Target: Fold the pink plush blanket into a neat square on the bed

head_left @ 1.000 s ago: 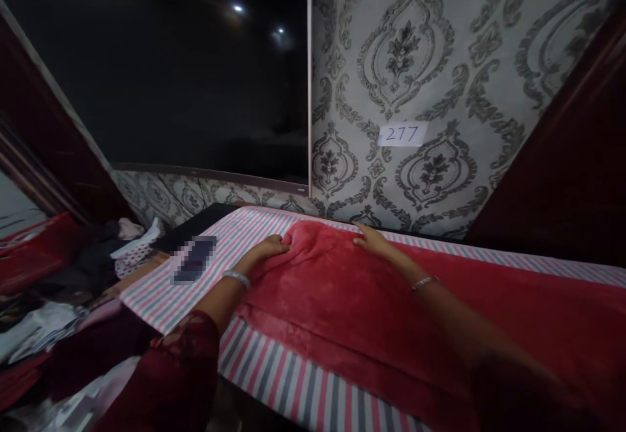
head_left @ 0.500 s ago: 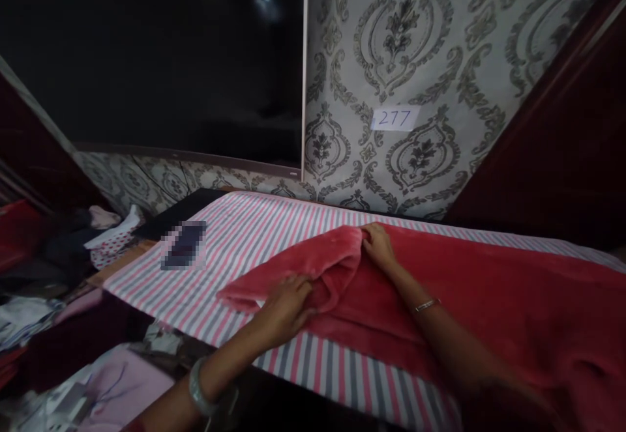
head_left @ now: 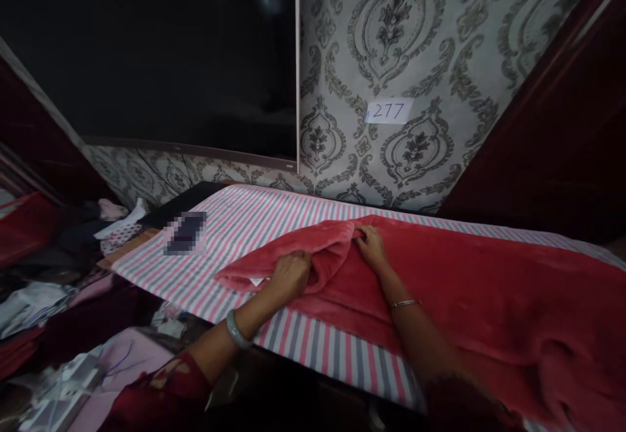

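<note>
**Both hands on red blanket**

Left hand [head_left: 289,272] closed, gripping the folded-over edge of the red blanket [head_left: 489,302]. Right hand [head_left: 372,247] pinches the fold just beside it. Blanket lies on the striped sheet [head_left: 244,223], blurred phone [head_left: 184,233] to the left.

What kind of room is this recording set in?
Probably a bedroom or living room at home: patterned wallpaper, a large dark screen on the wall, a striped sheet with a red blanket under both hands, clothes heaped at left.
</note>
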### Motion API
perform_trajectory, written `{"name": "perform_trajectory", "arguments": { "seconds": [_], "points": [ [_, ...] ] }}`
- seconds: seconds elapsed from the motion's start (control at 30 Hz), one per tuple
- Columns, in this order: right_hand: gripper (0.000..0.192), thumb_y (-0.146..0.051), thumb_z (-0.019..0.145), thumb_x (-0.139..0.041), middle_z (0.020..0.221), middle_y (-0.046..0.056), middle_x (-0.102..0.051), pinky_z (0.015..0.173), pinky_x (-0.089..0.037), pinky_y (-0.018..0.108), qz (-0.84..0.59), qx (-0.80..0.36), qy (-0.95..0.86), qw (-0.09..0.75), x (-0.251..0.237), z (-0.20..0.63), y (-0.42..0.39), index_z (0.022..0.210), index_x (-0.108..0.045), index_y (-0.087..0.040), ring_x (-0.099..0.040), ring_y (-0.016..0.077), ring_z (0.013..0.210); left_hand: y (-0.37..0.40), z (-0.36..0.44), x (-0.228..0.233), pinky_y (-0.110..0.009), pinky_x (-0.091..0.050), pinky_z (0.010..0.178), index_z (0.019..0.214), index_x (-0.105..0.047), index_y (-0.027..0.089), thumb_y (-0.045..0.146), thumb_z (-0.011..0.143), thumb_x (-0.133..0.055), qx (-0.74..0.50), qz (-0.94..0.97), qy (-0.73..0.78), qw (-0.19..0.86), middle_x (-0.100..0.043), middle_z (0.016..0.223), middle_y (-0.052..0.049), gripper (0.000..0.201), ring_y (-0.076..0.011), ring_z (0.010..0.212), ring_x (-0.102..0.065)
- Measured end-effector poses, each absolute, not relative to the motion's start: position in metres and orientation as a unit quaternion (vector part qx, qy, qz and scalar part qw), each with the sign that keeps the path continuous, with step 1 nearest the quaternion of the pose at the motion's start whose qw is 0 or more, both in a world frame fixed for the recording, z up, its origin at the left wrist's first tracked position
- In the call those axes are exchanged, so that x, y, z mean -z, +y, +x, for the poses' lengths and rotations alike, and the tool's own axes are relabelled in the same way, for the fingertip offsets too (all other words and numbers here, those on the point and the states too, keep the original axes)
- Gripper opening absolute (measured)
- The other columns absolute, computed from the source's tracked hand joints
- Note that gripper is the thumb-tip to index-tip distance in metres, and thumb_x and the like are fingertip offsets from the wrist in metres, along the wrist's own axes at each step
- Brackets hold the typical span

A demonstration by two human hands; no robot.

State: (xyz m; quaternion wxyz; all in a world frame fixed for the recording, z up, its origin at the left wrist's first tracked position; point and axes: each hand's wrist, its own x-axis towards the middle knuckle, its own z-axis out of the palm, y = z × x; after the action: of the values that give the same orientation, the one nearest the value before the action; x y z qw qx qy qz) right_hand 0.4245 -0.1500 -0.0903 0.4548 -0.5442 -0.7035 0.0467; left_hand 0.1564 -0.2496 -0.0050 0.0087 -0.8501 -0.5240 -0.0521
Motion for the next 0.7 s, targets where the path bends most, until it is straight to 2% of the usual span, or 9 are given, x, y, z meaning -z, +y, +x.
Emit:
{"name": "perform_trajectory", "arguments": {
  "seconds": [0.13, 0.2, 0.3, 0.4, 0.47, 0.57, 0.7],
  "points": [
    [0.030, -0.018, 0.078, -0.050, 0.097, 0.009, -0.067, 0.090, -0.047, 0.045, -0.538, -0.049, -0.711, 0.450, 0.093, 0.424, -0.149, 0.102, -0.068, -0.021, -0.058, 0.0277, 0.096, -0.228, 0.144, -0.016, -0.048, -0.045, 0.096, 0.136, -0.052, 0.018, 0.012, 0.091, -0.041, 0.119, -0.802, -0.573, 0.117, -0.055, 0.138, -0.018, 0.047, -0.0327, 0.119, -0.056],
    [0.032, -0.017, 0.078, -0.049, 0.099, 0.009, -0.066, 0.092, -0.047, 0.045, -0.538, -0.048, -0.714, 0.447, 0.095, 0.424, -0.148, 0.104, -0.068, -0.021, -0.058, 0.0283, 0.098, -0.221, 0.140, -0.025, -0.047, -0.046, 0.094, 0.134, -0.053, 0.018, 0.014, 0.092, -0.040, 0.143, -0.774, -0.602, 0.136, -0.051, 0.141, -0.019, 0.044, -0.0331, 0.119, -0.055],
    [0.034, -0.015, 0.078, -0.049, 0.101, 0.010, -0.066, 0.092, -0.047, 0.044, -0.538, -0.046, -0.717, 0.442, 0.096, 0.423, -0.148, 0.106, -0.068, -0.021, -0.057, 0.0282, 0.099, -0.219, 0.138, -0.027, -0.043, -0.048, 0.087, 0.113, -0.065, 0.014, 0.021, 0.096, -0.039, 0.144, -0.750, -0.639, 0.091, -0.063, 0.121, -0.020, 0.032, -0.0307, 0.107, -0.061],
    [0.034, -0.015, 0.079, -0.049, 0.100, 0.009, -0.065, 0.091, -0.047, 0.043, -0.539, -0.042, -0.715, 0.443, 0.097, 0.421, -0.147, 0.107, -0.068, -0.021, -0.057, 0.0275, 0.099, -0.219, 0.140, -0.013, -0.039, -0.047, 0.083, 0.095, -0.069, 0.016, 0.031, 0.096, -0.043, 0.128, -0.743, -0.656, -0.020, -0.071, 0.098, -0.014, 0.030, -0.0276, 0.095, -0.066],
    [0.034, -0.015, 0.079, -0.049, 0.100, 0.008, -0.066, 0.090, -0.047, 0.042, -0.539, -0.039, -0.715, 0.443, 0.097, 0.421, -0.147, 0.106, -0.068, -0.022, -0.057, 0.0269, 0.098, -0.213, 0.143, -0.001, -0.037, -0.047, 0.079, 0.081, -0.067, 0.017, 0.036, 0.093, -0.050, 0.167, -0.725, -0.658, -0.119, -0.071, 0.082, -0.010, 0.028, -0.0262, 0.087, -0.067],
    [0.033, -0.014, 0.078, -0.049, 0.099, 0.008, -0.066, 0.090, -0.047, 0.042, -0.538, -0.041, -0.718, 0.439, 0.096, 0.421, -0.146, 0.104, -0.068, -0.022, -0.057, 0.0267, 0.098, -0.199, 0.152, 0.013, -0.035, -0.045, 0.068, 0.062, -0.057, 0.019, 0.038, 0.082, -0.062, 0.267, -0.683, -0.640, -0.230, -0.064, 0.065, -0.006, 0.028, -0.0244, 0.073, -0.064],
    [0.033, -0.014, 0.078, -0.049, 0.098, 0.008, -0.065, 0.089, -0.048, 0.043, -0.537, -0.045, -0.715, 0.445, 0.094, 0.419, -0.147, 0.104, -0.068, -0.022, -0.057, 0.0267, 0.096, -0.194, 0.164, 0.022, -0.032, -0.046, 0.062, 0.063, -0.053, 0.022, 0.030, 0.081, -0.058, 0.341, -0.665, -0.610, -0.262, -0.062, 0.066, -0.004, 0.020, -0.0205, 0.067, -0.061]
  ]
}}
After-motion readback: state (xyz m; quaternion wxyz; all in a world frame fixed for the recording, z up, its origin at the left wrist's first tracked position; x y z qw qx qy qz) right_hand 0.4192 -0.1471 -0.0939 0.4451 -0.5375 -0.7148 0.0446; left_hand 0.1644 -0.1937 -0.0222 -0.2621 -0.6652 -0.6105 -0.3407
